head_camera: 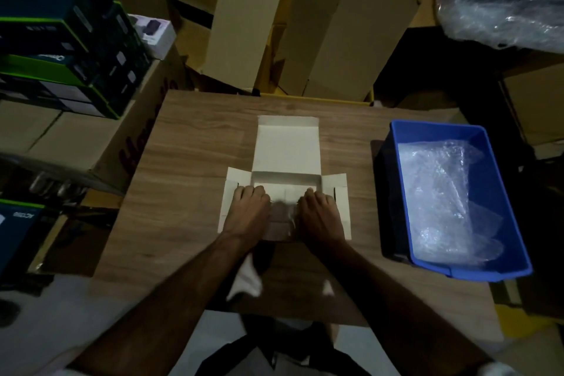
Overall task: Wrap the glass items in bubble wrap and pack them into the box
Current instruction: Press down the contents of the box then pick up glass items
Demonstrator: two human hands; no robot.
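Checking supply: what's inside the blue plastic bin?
The blue plastic bin on the right of the wooden table holds crumpled clear bubble wrap. Whatever might lie under the wrap is covered.

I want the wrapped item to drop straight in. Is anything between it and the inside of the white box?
Nothing visible does. Both hands, left and right, hold the wrapped item at the white box, whose lid and side flaps lie open.
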